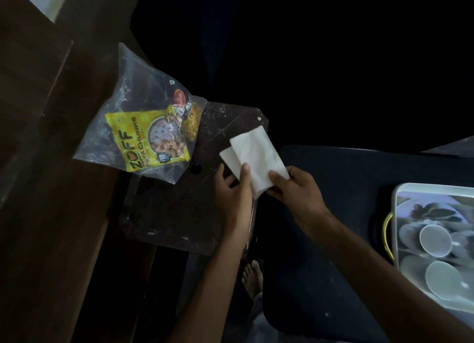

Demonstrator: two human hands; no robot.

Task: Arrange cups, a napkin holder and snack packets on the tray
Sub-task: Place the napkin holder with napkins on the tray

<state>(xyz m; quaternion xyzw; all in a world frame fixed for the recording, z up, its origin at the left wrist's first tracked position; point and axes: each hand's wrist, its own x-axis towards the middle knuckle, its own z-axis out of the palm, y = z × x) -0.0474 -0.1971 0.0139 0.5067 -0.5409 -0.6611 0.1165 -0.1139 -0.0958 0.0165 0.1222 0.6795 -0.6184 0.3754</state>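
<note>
White folded napkins (pixel 252 158) are held by both hands above the dark table (pixel 169 214). The left hand (pixel 234 189) grips the lower edge, thumb on top; the right hand (pixel 295 191) pinches the right corner. Left of the left hand, a clear bag (pixel 133 91) holds snack packets (pixel 148 142). Right of the right hand, the metal tray (pixel 400 196) carries white cups (pixel 435 244).

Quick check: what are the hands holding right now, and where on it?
White napkins: the left hand pinches the near edge, the right hand the near right corner.
</note>
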